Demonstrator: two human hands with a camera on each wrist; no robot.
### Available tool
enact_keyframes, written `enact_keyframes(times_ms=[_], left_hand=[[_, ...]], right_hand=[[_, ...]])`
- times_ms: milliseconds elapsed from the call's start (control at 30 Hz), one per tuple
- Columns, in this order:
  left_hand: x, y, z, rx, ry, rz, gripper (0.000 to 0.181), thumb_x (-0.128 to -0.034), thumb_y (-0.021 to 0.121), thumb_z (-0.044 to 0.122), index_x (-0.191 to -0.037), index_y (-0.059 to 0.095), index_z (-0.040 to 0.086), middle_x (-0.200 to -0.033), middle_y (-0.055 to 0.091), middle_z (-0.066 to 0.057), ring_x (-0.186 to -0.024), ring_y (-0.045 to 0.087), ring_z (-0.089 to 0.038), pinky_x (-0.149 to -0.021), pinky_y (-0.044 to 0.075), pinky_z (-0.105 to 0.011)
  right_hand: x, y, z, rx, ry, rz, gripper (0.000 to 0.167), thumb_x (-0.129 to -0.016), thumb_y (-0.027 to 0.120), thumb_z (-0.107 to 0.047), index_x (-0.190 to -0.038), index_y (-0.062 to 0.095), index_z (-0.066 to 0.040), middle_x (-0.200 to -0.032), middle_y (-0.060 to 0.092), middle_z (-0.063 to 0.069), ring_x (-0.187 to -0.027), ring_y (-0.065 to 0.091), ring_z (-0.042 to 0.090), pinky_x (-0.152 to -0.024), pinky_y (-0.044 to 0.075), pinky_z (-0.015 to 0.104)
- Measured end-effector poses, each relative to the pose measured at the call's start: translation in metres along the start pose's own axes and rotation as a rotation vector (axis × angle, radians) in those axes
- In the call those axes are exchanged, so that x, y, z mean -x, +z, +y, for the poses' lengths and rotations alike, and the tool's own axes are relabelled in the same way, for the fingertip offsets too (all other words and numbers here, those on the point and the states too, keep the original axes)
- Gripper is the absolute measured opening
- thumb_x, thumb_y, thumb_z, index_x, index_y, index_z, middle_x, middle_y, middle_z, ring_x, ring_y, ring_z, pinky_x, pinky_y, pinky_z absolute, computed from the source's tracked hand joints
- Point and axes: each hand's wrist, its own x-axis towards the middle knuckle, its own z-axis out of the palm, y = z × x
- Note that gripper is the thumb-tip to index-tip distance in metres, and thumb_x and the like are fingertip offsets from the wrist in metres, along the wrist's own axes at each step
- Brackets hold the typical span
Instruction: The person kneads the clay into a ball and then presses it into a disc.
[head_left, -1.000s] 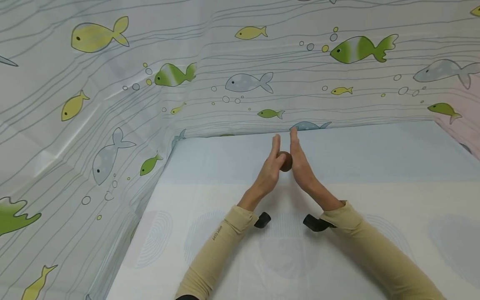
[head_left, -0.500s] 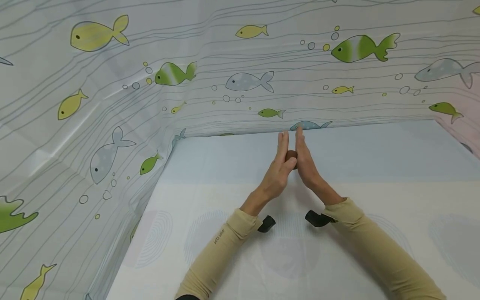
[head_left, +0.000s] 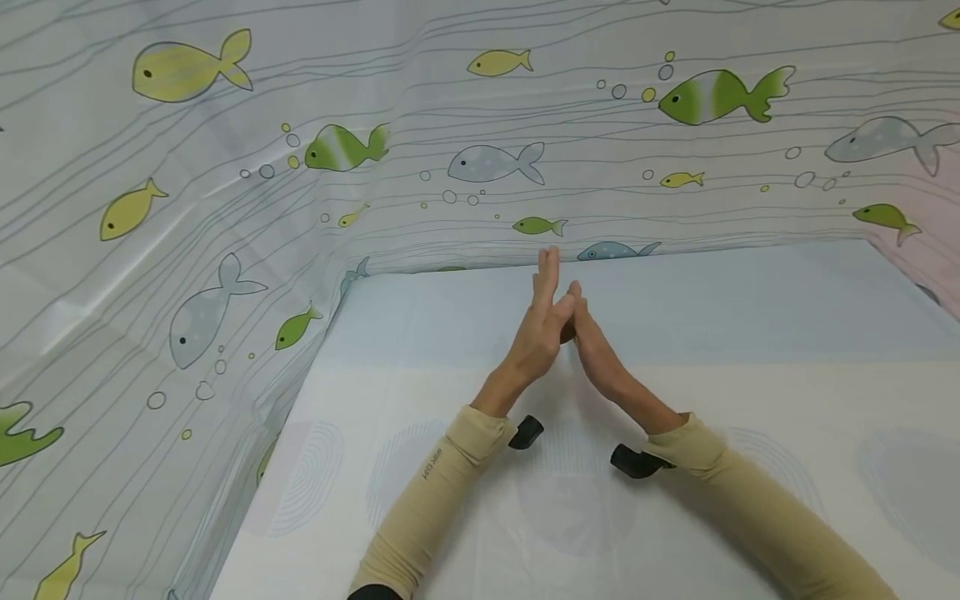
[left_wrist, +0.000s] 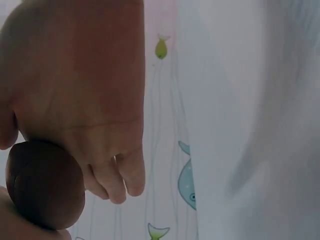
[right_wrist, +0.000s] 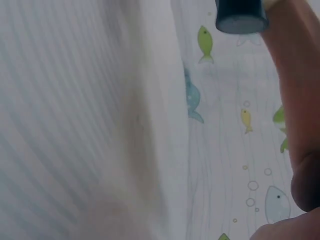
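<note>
Between my two palms sits a smooth, dark brown ball (head_left: 567, 333), which looks like modelling clay. In the head view it is mostly hidden by the hands; the left wrist view shows the brown ball (left_wrist: 45, 185) rounded, slightly egg-shaped, with a faint crease. My left hand (head_left: 536, 340) presses it from the left with fingers straight and pointing away. From the other side my right hand (head_left: 597, 350) lies flat against it, its fingertips lower than the left ones. Only the ball's edge shows in the right wrist view, beside the left palm.
Both hands are above a table (head_left: 450, 333) with a pale blue and white cover. A fish-printed curtain (head_left: 360, 75) stands behind it and along the left side. Black wrist cameras (head_left: 633, 461) stick out below both cuffs.
The palms have slid against each other round the ball: the left hand has gone forward, the right hand back toward the body. Both hands shifted right, then left again.
</note>
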Motion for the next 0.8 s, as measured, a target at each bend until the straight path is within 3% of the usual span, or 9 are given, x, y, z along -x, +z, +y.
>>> enact_keyframes(times_ms=[100, 167, 233, 267, 433, 533, 700, 800], left_hand=[[-0.003, -0.005, -0.003, -0.008, 0.024, 0.027, 0.073, -0.0997, 0.024, 0.042, -0.159, -0.004, 0.009, -0.165, -0.012, 0.004, -0.15, -0.016, -0.01, -0.121, -0.01, -0.043], [-0.004, -0.008, -0.006, -0.013, 0.031, 0.037, 0.073, -0.1, 0.023, 0.043, -0.159, -0.003, 0.007, -0.165, -0.01, 0.002, -0.15, -0.015, -0.01, -0.121, -0.011, -0.042], [-0.004, -0.009, -0.008, -0.005, 0.026, 0.04, 0.073, -0.1003, 0.023, 0.042, -0.159, -0.003, 0.006, -0.165, -0.01, 0.001, -0.15, -0.014, -0.009, -0.121, -0.011, -0.042], [-0.004, -0.01, -0.009, 0.0, 0.019, 0.039, 0.073, -0.1004, 0.023, 0.042, -0.159, -0.003, 0.007, -0.165, -0.011, 0.001, -0.15, -0.014, -0.009, -0.121, -0.011, -0.041], [-0.003, -0.009, -0.012, 0.034, -0.025, 0.038, 0.073, -0.0998, 0.024, 0.042, -0.159, -0.003, 0.009, -0.165, -0.012, 0.004, -0.149, -0.014, -0.004, -0.121, -0.01, -0.039], [-0.003, -0.009, -0.015, 0.061, -0.046, 0.031, 0.073, -0.0999, 0.024, 0.043, -0.159, -0.003, 0.009, -0.165, -0.012, 0.004, -0.149, -0.013, -0.003, -0.122, -0.007, -0.038], [-0.004, -0.008, -0.018, 0.132, -0.085, 0.016, 0.073, -0.1009, 0.023, 0.042, -0.159, -0.002, 0.005, -0.166, -0.007, 0.0, -0.149, -0.008, -0.003, -0.122, -0.001, -0.033], [-0.003, -0.007, -0.021, 0.173, -0.11, 0.001, 0.073, -0.1008, 0.023, 0.042, -0.159, -0.003, 0.006, -0.166, -0.006, 0.0, -0.149, -0.006, -0.002, -0.122, 0.0, -0.032]], right_hand=[[0.006, 0.009, -0.001, -0.018, -0.008, -0.04, 0.065, -0.107, 0.006, -0.044, -0.157, 0.014, -0.004, -0.141, 0.032, 0.02, -0.126, 0.032, 0.029, -0.11, 0.022, 0.054], [0.01, 0.013, -0.004, -0.041, -0.008, -0.061, 0.062, -0.107, 0.004, -0.042, -0.156, 0.018, -0.008, -0.147, 0.028, 0.013, -0.128, 0.032, 0.027, -0.109, 0.024, 0.053], [0.014, 0.015, -0.006, -0.043, -0.003, -0.074, 0.059, -0.107, 0.004, -0.041, -0.16, 0.004, -0.016, -0.156, 0.022, 0.009, -0.132, 0.031, 0.026, -0.112, 0.022, 0.053], [0.014, 0.016, -0.008, -0.042, -0.002, -0.075, 0.059, -0.107, 0.004, -0.042, -0.16, 0.004, -0.017, -0.156, 0.022, 0.008, -0.132, 0.032, 0.026, -0.112, 0.023, 0.053], [0.016, 0.016, -0.014, 0.002, -0.022, -0.073, 0.06, -0.107, 0.004, -0.041, -0.159, 0.008, -0.011, -0.14, 0.043, 0.018, -0.12, 0.042, 0.027, -0.11, 0.027, 0.052], [0.014, 0.014, -0.017, 0.029, -0.046, -0.051, 0.061, -0.107, 0.003, -0.037, -0.155, 0.024, -0.007, -0.126, 0.053, 0.018, -0.114, 0.046, 0.026, -0.109, 0.028, 0.05], [0.01, 0.012, -0.02, 0.054, -0.089, -0.012, 0.064, -0.108, 0.003, -0.035, -0.132, 0.052, -0.003, -0.111, 0.055, 0.017, -0.116, 0.045, 0.024, -0.111, 0.025, 0.049], [0.012, 0.012, -0.019, 0.077, -0.099, -0.005, 0.059, -0.108, 0.006, -0.036, -0.15, 0.035, -0.006, -0.131, 0.048, 0.02, -0.136, 0.032, 0.025, -0.117, 0.013, 0.053]])
